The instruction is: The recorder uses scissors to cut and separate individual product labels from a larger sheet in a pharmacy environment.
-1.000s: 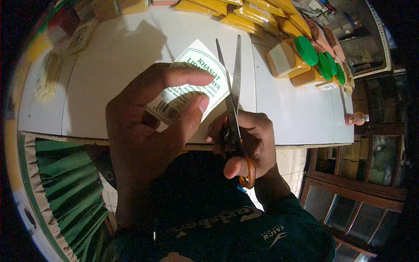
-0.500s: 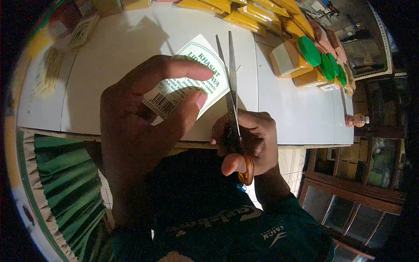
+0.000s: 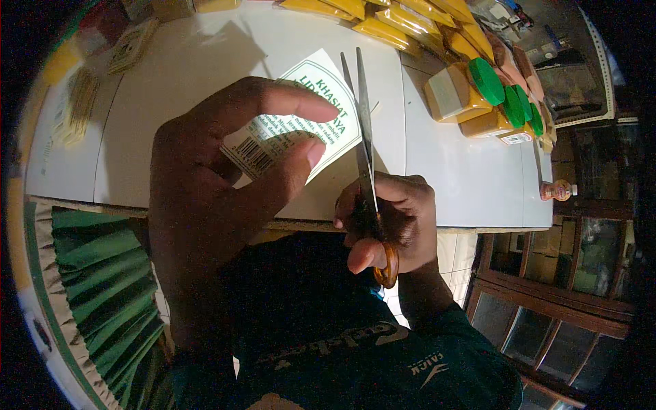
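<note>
Near the lit white table (image 3: 471,184) are green pleated cloth (image 3: 102,294), pale floor tiles (image 3: 458,254), and a glass-paned cabinet (image 3: 557,298).

The label (image 3: 294,128) I held looked like paper, flat and smooth, with a matt white face. My scissors (image 3: 365,137) had bare metal blades with a soft grey sheen, and their amber handle (image 3: 391,266) looked like glossy, see-through plastic. The white surface (image 3: 471,171) was smooth and faintly shiny, its front edge (image 3: 301,225) rougher. The jars (image 3: 447,92) seemed to be clear plastic, with matt green lids (image 3: 486,82); the yellow packets (image 3: 389,34) shone like plastic film. My shirt (image 3: 314,307) was dark matt cloth, the green curtain (image 3: 109,287) pleated fabric. The cabinet (image 3: 560,316) looked like brown wood holding glossy glass panes (image 3: 557,339).
</note>
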A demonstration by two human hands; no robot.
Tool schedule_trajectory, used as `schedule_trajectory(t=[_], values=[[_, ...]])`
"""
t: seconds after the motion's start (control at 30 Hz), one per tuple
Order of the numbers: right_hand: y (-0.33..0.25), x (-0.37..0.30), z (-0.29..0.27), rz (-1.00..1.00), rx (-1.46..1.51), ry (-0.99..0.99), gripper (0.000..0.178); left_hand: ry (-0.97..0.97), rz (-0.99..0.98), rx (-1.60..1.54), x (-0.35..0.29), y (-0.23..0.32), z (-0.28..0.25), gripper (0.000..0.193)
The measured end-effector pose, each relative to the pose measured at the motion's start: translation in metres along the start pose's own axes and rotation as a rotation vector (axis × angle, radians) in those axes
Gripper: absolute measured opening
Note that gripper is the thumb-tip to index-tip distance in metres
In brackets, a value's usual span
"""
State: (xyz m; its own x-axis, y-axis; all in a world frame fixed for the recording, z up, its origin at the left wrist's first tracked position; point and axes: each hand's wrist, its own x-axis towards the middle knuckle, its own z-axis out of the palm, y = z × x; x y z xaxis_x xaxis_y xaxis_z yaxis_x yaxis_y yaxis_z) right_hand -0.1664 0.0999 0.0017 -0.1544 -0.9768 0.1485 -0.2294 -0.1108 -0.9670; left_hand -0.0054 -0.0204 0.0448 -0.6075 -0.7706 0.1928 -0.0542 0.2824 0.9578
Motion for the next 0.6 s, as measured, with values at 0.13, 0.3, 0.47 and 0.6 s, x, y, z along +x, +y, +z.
schedule_trajectory(t=[0.13,0.3,0.47,0.6], values=[[-0.004,0.000,0.003,0.045,0.059,0.018,0.068,-0.025,0.006,-0.008,0.001,-0.002,-0.005,0.023],[-0.006,0.000,0.002,0.048,0.014,0.023,0.067,-0.091,-0.002,0.013,0.004,-0.002,-0.014,0.023],[0.003,0.000,0.000,-0.033,-0.043,-0.025,0.065,-0.099,0.007,0.041,0.004,-0.005,-0.015,0.022],[0.000,0.001,0.001,-0.032,-0.032,0.003,0.065,-0.144,0.028,0.094,0.009,-0.006,-0.021,0.023]])
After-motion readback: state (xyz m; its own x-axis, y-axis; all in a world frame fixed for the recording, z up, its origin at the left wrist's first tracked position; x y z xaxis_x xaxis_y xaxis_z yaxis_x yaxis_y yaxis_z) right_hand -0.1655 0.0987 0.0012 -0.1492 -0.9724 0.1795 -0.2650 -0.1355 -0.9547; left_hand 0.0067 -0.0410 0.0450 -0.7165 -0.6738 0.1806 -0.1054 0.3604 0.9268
